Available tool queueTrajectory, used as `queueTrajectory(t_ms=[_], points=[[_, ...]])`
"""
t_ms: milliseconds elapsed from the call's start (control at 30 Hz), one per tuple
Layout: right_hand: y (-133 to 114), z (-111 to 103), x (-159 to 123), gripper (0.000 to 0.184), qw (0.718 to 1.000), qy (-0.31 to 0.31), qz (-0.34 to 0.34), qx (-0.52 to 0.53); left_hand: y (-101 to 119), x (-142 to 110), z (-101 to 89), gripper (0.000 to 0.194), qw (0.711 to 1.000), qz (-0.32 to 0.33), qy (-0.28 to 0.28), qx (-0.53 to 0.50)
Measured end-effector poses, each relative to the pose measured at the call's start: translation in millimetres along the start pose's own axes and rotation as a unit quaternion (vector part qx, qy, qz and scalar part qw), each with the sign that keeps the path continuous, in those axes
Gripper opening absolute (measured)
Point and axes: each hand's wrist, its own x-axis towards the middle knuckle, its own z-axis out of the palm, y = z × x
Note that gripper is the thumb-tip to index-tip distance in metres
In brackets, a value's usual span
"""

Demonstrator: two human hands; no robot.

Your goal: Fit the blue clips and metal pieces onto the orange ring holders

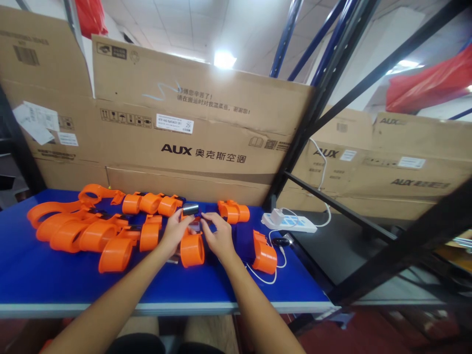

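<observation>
My left hand [176, 232] is closed at the top of an orange plastic ring-shaped holder [192, 250], whose round part hangs down between my hands. Just above the left fingertips is a shiny dark cylinder [191, 210]; how it joins the holder is not clear. From the other side, my right hand [220, 237] reaches in, thumb and fingers bent together in a pinch at the same spot. What lies between those right fingertips is too small to make out. Another orange holder [149, 233] lies to the left of my left hand.
Several orange holders [98, 235] are lined up at the left of the blue tabletop [44, 280]. A second orange group [233, 212] and a single holder [265, 255] lie right. Beside a metal post are a white power strip [289, 222] and cables. Cardboard [140, 162] walls the back.
</observation>
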Motion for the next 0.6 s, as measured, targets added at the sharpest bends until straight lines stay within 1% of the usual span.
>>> queueTrajectory(t_ms=[133, 233, 300, 367, 433, 467, 533, 600], points=[[-3, -2, 1, 0.019, 0.999, 0.005, 0.031, 0.022, 5, -4, 2.2, 0.039, 1.000, -0.008, -0.010, -0.008], [-2, -2, 5, 0.024, 0.990, 0.027, 0.100, 0.098, 9, -9, 5.6, 0.041, 0.999, -0.030, -0.024, -0.018], [0, -2, 8, 0.030, 0.973, 0.043, 0.153, 0.166, 12, -14, 8.5, 0.050, 0.997, -0.053, -0.045, -0.023], [1, -3, 10, 0.036, 0.954, 0.024, 0.193, 0.230, 15, -19, 11.1, 0.065, 0.993, -0.080, -0.075, -0.031], [1, -4, 12, 0.040, 0.931, -0.023, 0.214, 0.293, 16, -23, 13.2, 0.081, 0.988, -0.105, -0.107, -0.046], [1, -5, 13, 0.041, 0.919, -0.045, 0.220, 0.323, 16, -24, 14.0, 0.086, 0.985, -0.113, -0.121, -0.055], [-1, -7, 14, 0.042, 0.899, -0.068, 0.232, 0.365, 15, -26, 15.3, 0.088, 0.980, -0.114, -0.145, -0.072], [-2, -8, 15, 0.042, 0.891, -0.059, 0.241, 0.379, 15, -25, 16.2, 0.078, 0.978, -0.098, -0.166, -0.079]])
